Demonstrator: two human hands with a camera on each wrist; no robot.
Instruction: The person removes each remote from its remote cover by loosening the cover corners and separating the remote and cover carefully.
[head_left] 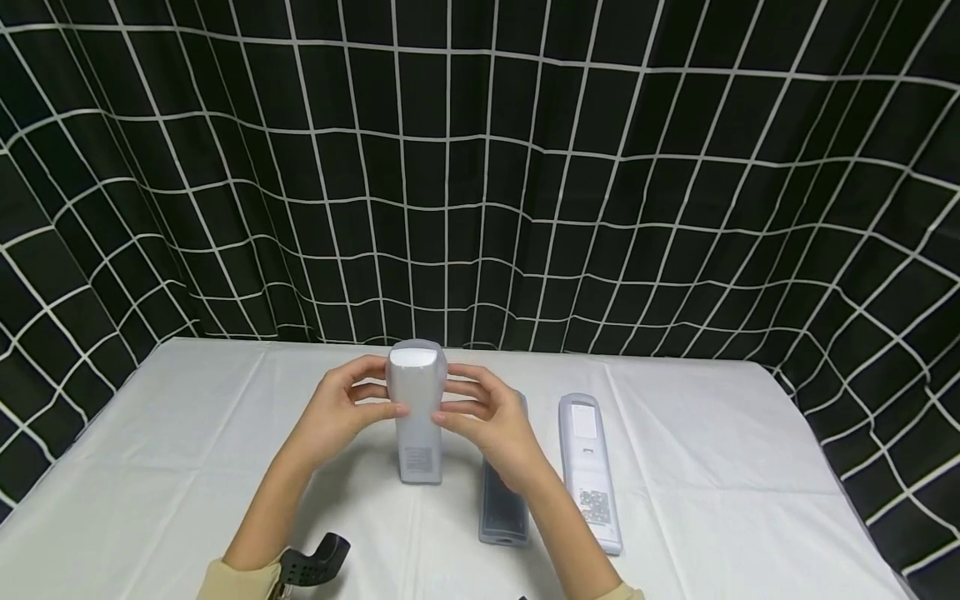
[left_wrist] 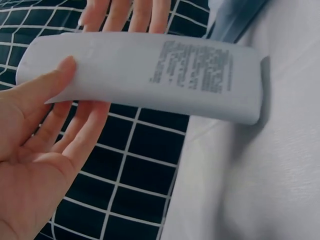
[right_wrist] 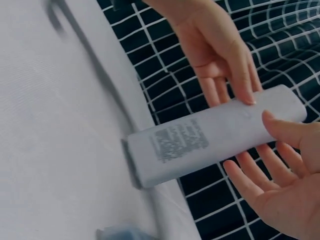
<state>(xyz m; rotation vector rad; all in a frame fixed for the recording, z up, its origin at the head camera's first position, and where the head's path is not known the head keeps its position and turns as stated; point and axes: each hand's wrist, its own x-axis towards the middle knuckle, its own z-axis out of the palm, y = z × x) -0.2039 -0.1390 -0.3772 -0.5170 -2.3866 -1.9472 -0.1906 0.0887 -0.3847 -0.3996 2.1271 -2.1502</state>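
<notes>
A pale remote control stands on end near the middle of the table, its back with a printed label facing me. My left hand holds its upper part from the left, and my right hand from the right. In the left wrist view, the left thumb presses on the back of the remote control. The right wrist view shows the right thumb on that same face, with fingers spread behind. The remote's lower end is right at the white cloth; its front is hidden.
A dark grey, long, flat remote-like thing lies partly under my right hand and forearm. Right of it, a white remote control lies with its label up. A black grid-patterned curtain hangs behind the white-covered table.
</notes>
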